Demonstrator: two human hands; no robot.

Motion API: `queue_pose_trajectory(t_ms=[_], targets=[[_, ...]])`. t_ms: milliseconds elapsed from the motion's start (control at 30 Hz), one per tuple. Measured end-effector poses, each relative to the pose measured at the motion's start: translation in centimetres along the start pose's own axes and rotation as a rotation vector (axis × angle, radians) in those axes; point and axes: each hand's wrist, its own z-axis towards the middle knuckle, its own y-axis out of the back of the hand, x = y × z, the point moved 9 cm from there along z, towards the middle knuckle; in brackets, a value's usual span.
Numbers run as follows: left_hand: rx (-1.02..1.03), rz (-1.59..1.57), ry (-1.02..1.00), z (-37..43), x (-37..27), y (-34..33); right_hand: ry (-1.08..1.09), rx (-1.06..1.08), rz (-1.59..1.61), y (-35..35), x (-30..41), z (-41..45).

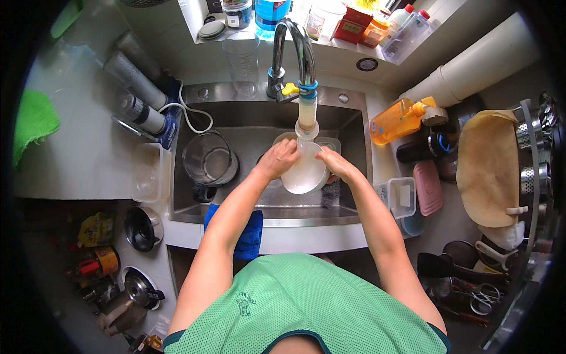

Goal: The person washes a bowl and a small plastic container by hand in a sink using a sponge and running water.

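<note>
A white bowl (305, 177) is tilted under the faucet's filter nozzle (307, 117), above the steel sink (283, 213). My right hand (337, 166) grips its right side, thumb at the rim and fingers behind. At the left rim, my left hand (280, 157) curls its fingers onto the bowl; its fingertips are partly hidden. Water seems to fall from the nozzle into the bowl. Behind my left hand shows part of another round vessel (285, 136). A clear plastic container (330, 144) lies behind my right hand, mostly covered.
A clear jug with a black handle (208, 159) stands in the sink's left part. Left of the sink is a clear plastic box (148, 177). An orange soap pump bottle (395, 121) and another box (401, 199) stand to the right. A blue cloth (250, 236) hangs over the front edge.
</note>
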Motion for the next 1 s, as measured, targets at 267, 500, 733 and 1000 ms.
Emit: queue_pose_trajectory(t_ms=[267,500,733,1000], targets=[[-0.139,-0.263,-0.148,2.3,-2.2,1.9,-0.188,0.265,0.151,-2.2,-3.4,0.3],[-0.132,-0.28,0.388,-0.3,2.0,0.7,0.026,0.011,0.05,-0.6,0.2,-0.8],[-0.132,-0.423,0.972,-6.4,4.0,-2.9,0.353,-0.553,-0.224,1.4,1.5,-0.7],[0.096,-1.161,1.297,-8.8,2.2,-9.1,0.446,-0.79,-0.124,0.3,0.8,-0.9]])
